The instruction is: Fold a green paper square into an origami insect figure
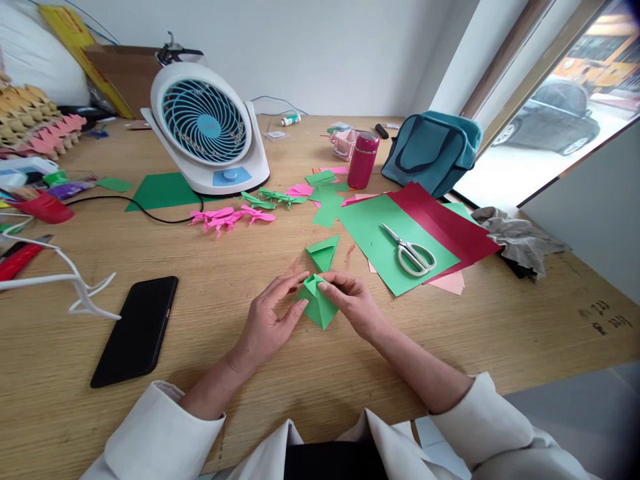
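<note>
Between my two hands, just above the table, is a piece of folded green paper (321,308) with creased flaps and a point towards me. My left hand (270,319) pinches its left edge between thumb and fingers. On the other side my right hand (356,301) grips the upper right part, its thumb pressed on the top fold. Right behind the held paper lies a second folded green paper triangle (324,253). Some of my fingertips are hidden behind the paper.
White-handled scissors (413,253) rest on green sheets (373,230) and red sheets (445,227) at right. Pink and green paper figures (225,219) lie ahead, before a white fan (205,127). A black phone (135,330) is at left; a red flask (363,160) and teal bag (430,150) stand behind.
</note>
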Motion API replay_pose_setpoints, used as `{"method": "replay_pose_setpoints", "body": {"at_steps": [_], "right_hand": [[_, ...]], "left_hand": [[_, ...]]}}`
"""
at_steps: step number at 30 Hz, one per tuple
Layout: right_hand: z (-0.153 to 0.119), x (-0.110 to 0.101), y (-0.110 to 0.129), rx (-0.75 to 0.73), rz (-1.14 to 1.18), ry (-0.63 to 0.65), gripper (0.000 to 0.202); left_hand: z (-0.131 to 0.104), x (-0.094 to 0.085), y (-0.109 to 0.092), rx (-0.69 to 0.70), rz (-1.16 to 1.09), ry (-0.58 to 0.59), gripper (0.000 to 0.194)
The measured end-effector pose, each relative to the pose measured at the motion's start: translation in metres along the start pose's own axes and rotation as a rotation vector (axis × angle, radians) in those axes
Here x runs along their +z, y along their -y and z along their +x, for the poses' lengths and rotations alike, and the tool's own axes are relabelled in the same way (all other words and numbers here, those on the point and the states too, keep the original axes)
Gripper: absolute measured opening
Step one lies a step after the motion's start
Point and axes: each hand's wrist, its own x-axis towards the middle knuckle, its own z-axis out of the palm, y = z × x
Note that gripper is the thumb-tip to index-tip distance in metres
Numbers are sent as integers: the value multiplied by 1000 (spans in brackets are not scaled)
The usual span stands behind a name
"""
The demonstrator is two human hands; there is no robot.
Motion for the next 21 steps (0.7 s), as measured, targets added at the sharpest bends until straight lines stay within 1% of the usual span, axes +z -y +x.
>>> {"method": "replay_pose_setpoints", "body": {"at_steps": [3,7,10,13,15,17,21], "right_hand": [[-1,5,-2,57,110,-7,40],[-1,10,-3,56,116,-24,45],[-1,11,-3,29,90,-17,47],[0,9,-6,7,82,20,46],[0,8,-8,5,73,43,44],[1,6,-11,6,52,51,41],[2,3,-14,-2,14,26,41]], "left_hand": [[-2,5,4,-100,-118,-11,37],[-3,7,8,-195,-265,-24,25],[-1,5,7,-221,-298,-60,20],[1,2,3,-249,-297,-123,20],[2,1,3,-279,-333,-136,22],[2,1,4,-315,-399,-101,23],[2,3,10,-369,-489,36,25]]}}
